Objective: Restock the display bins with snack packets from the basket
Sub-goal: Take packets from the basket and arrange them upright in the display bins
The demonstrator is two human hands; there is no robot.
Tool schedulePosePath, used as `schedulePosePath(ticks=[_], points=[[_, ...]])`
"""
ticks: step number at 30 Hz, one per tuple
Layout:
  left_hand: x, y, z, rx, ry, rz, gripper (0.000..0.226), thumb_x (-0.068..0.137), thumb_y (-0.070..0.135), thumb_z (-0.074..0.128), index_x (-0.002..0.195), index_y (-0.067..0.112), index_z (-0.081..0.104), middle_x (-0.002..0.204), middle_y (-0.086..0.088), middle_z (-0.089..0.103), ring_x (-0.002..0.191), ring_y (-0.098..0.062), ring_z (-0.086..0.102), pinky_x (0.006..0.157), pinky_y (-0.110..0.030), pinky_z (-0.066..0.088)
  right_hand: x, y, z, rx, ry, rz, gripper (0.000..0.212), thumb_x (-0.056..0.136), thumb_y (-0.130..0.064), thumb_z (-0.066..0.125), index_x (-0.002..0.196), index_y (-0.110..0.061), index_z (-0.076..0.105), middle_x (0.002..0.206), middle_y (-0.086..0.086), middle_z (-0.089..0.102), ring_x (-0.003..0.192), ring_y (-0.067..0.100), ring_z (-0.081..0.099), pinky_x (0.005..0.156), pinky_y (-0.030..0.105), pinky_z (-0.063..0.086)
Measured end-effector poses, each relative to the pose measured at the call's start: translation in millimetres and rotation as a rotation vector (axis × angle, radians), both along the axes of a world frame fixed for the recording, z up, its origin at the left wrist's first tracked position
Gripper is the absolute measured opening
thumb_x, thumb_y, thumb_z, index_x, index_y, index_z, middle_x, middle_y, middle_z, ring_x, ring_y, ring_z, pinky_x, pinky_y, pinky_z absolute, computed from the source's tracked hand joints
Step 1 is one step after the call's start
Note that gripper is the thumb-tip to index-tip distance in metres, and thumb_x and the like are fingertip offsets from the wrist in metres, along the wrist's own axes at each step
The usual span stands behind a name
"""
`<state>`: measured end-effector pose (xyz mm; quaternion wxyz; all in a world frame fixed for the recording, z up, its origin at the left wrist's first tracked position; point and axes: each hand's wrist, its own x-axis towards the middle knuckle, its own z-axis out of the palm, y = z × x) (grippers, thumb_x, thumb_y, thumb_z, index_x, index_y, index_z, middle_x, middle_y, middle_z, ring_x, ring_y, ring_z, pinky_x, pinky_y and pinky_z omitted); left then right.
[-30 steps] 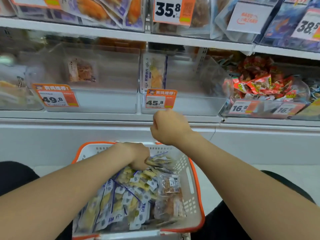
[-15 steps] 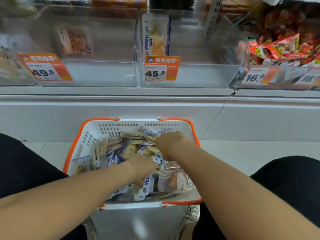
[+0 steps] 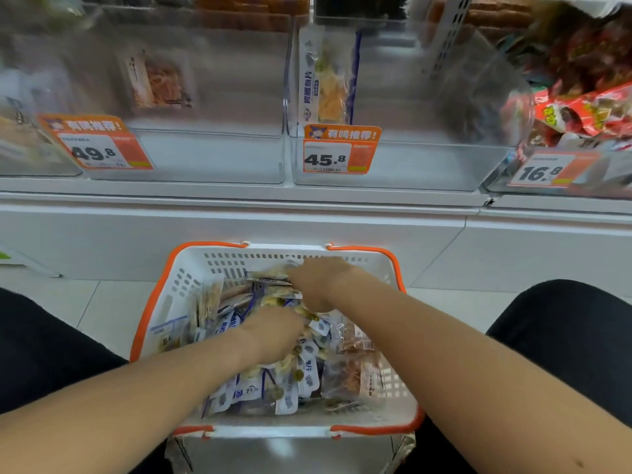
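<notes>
Fingers (image 3: 294, 277) of our right hand (image 3: 319, 282): curled and closed on the topmost snack packets (image 3: 246, 395) at the far end of the basket (image 3: 191, 271). Those of our left hand (image 3: 273, 333): bent down into the pile at mid-basket and hidden under the knuckles; we cannot tell whether they pinch anything.

Basket: white perforated plastic with an orange rim, set between our black trouser legs (image 3: 564, 340), in front of the shelf (image 3: 239, 196). Contents: a heap of blue-and-white packets showing yellow pieces, plus clear packets of reddish-brown strips (image 3: 345, 374) along the right side.

Display bins (image 3: 427, 165): clear plastic, side by side on the shelf, above and beyond the basket.
- Bin tagged 49.8 (image 3: 212, 159): one clear packet of brown strips (image 3: 160, 80), standing towards the back.
- Bin tagged 45.8 (image 3: 444, 155): one blue-and-white packet (image 3: 328, 80), upright against the left wall.
- Bin tagged 16.8 (image 3: 602, 176): heaped with red wrappers (image 3: 581, 111).
</notes>
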<state>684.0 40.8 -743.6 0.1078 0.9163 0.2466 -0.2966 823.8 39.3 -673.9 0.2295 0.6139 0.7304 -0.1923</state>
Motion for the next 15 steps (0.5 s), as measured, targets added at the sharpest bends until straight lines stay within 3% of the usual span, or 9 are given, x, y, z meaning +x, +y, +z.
schedulePosePath(ticks=[2, 5, 7, 9, 12, 15], points=[[-6.7, 13.7, 6.1, -0.073, -0.033, 0.074, 0.019, 0.102, 0.013, 0.050, 0.083, 0.012, 0.051, 0.082, -0.005, 0.058, 0.075, -0.026, 0.061, 0.068, -0.043, 0.055, 8.7, -5.5, -5.1, -0.030, 0.031, -0.040, 0.033, 0.096, -0.003, 0.054, 0.128, -0.012, 0.055, 0.110, 0.009, 0.063, 0.087, 0.026, 0.060, 0.072, 0.037, 0.052], [-6.3, 29.1, 27.7, -0.232, -0.218, 0.256, 0.016, 0.106, 0.016, 0.044, 0.093, 0.015, 0.053, 0.090, -0.006, 0.061, 0.081, -0.027, 0.060, 0.072, -0.043, 0.050, 25.9, -13.7, -11.0, -0.050, 0.019, -0.172, 0.008, 0.099, -0.007, 0.051, 0.094, -0.012, 0.053, 0.096, 0.008, 0.060, 0.087, 0.027, 0.063, 0.073, 0.037, 0.052], [-1.2, 36.6, 46.1, -0.267, -0.397, 0.414, 0.020, 0.109, 0.017, 0.038, 0.091, 0.022, 0.046, 0.090, -0.003, 0.058, 0.082, -0.025, 0.057, 0.069, -0.039, 0.044, 36.9, -11.9, -7.9, -0.045, 0.057, -0.261, 0.027, 0.106, -0.018, 0.049, 0.079, -0.014, 0.046, 0.096, 0.008, 0.058, 0.086, 0.027, 0.058, 0.075, 0.037, 0.046], [3.3, 40.7, 61.9, -0.262, -0.555, 0.580, 0.019, 0.109, 0.016, 0.036, 0.094, 0.018, 0.048, 0.091, -0.003, 0.056, 0.079, -0.018, 0.052, 0.065, -0.034, 0.040, 42.6, -6.0, 2.0, 0.009, 0.154, -0.382, 0.030, 0.107, -0.025, 0.048, 0.083, -0.009, 0.049, 0.102, 0.013, 0.059, 0.089, 0.030, 0.056, 0.077, 0.035, 0.043], [5.4, 40.6, 77.8, -0.287, -0.766, 0.830, 0.021, 0.110, 0.014, 0.037, 0.104, 0.010, 0.056, 0.103, -0.004, 0.061, 0.086, -0.018, 0.058, 0.061, -0.028, 0.043, 47.2, 2.5, 16.1, 0.163, 0.424, -0.717, 0.019, 0.102, -0.014, 0.049, 0.090, -0.002, 0.058, 0.092, 0.018, 0.069, 0.080, 0.034, 0.071, 0.073, 0.041, 0.062], [3.1, 43.8, 91.4, -0.343, -0.894, 1.024, 0.023, 0.111, 0.014, 0.037, 0.109, 0.009, 0.060, 0.108, -0.002, 0.061, 0.088, -0.021, 0.062, 0.055, -0.023, 0.046, 45.8, -3.1, 32.6, 0.290, 0.677, -0.965, 0.024, 0.099, -0.005, 0.046, 0.118, -0.004, 0.060, 0.101, 0.023, 0.072, 0.075, 0.034, 0.077, 0.067, 0.046, 0.066]])
